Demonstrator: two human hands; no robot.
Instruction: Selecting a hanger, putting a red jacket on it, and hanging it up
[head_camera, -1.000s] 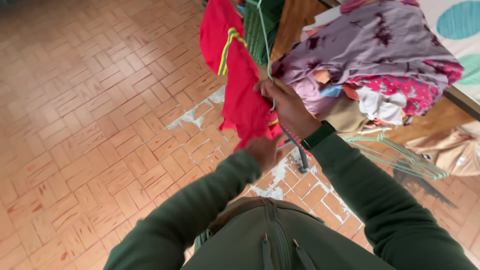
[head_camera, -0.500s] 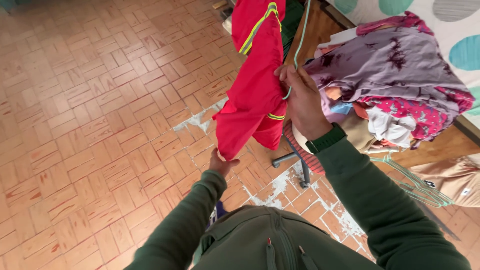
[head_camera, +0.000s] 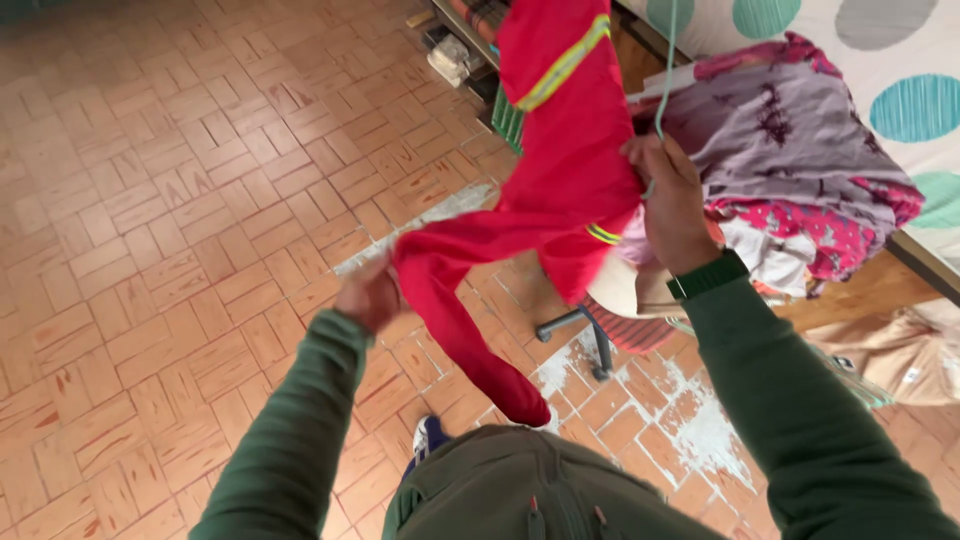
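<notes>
Holding a red top (head_camera: 560, 190) up on a green hanger (head_camera: 664, 70), the right hand (head_camera: 672, 205) pinches both while the left hand (head_camera: 368, 292) grips a sleeve, pulled out but not yet straight.

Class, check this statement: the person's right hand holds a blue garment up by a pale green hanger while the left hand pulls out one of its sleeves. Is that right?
Not quite. In the head view the garment is red with a yellow stripe, not blue. The rest holds: the right hand grips it at the pale green hanger, and the left hand pulls one sleeve out to the side.
</notes>
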